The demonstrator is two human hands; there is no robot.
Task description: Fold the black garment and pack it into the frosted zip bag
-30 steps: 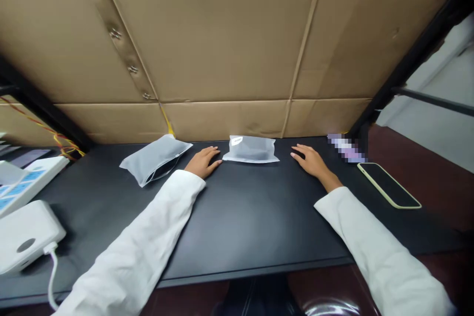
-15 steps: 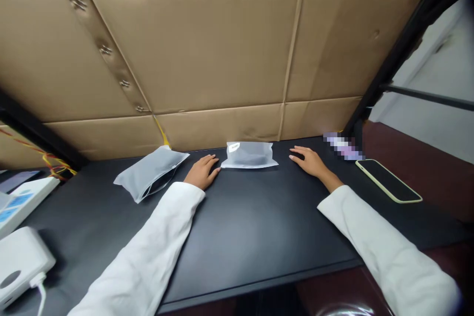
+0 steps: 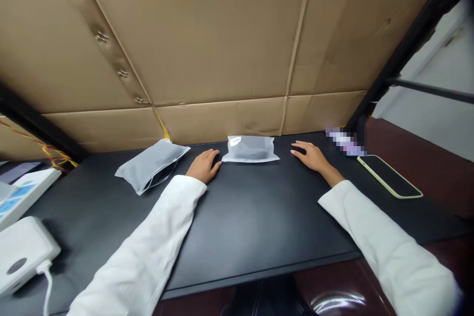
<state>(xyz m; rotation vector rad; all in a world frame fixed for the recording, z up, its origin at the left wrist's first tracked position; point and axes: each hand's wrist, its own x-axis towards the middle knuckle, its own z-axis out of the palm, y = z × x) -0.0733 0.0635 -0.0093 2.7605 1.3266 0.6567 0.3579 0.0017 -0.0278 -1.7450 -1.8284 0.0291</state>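
Observation:
Between my two hands, near the back of the black table, lies a frosted plastic pouch (image 3: 252,149) with a small white label and something dark inside that I cannot make out. My left hand (image 3: 203,166) rests on the table just left of it, fingers stretched out and thumb apart, holding nothing. To the right of the pouch, with a small gap, my right hand (image 3: 310,155) lies with its fingers spread and nothing in them. A second frosted pouch (image 3: 150,164), its mouth gaping, lies left of my left hand.
A cardboard wall (image 3: 207,44) rises behind the black table (image 3: 259,227). On the right lie a phone in a pale case (image 3: 388,177) and a blurred-out purple item (image 3: 346,142). At left are a white charger block with a cable (image 3: 27,252) and a power strip (image 3: 29,192).
The whole view has tilted slightly, so the table things sit a little higher in the picture. Both hands and both pouches keep their places on the table.

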